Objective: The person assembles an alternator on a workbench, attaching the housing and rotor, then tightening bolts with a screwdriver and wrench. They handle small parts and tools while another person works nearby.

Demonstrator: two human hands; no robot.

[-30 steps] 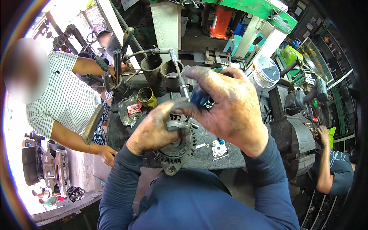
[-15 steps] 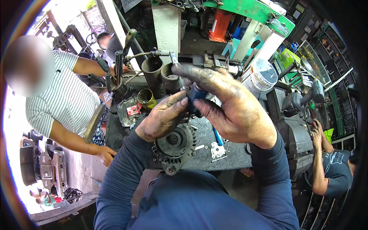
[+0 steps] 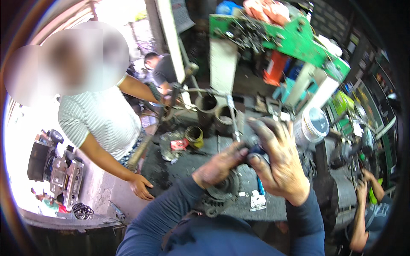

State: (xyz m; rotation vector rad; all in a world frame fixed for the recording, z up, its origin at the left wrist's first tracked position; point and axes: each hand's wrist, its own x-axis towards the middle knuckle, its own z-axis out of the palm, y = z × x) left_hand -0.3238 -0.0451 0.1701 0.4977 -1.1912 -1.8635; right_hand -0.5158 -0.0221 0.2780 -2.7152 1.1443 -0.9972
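Between my hands, above the dark bench, is a dark blue cylindrical piece (image 3: 256,150), blurred and partly covered by fingers. My right hand (image 3: 279,164) curls around it, the thumb below and the fingers arched over the top. From the other side my left hand (image 3: 218,167) closes with pressed fingertips on its left end. A long silver bar (image 3: 232,117) slants down toward my fingertips; whether it joins the blue piece I cannot tell. Beneath my hands lies a round finned alternator (image 3: 220,191), partly hidden. Right of it are a pale metal plate (image 3: 257,199) and a blue-handled tool (image 3: 261,186).
Metal cylinders (image 3: 206,103), a yellow can (image 3: 195,135) and a red packet (image 3: 179,144) sit beyond my left hand. A white bucket (image 3: 314,123) stands at the right. A co-worker (image 3: 100,123) leans over the bench at the left; another person (image 3: 369,217) works at the right.
The view has swung, so the bench sits lower and further right in it. Both hands still hold the blue piece, and my right fingers are now more bent and spread.
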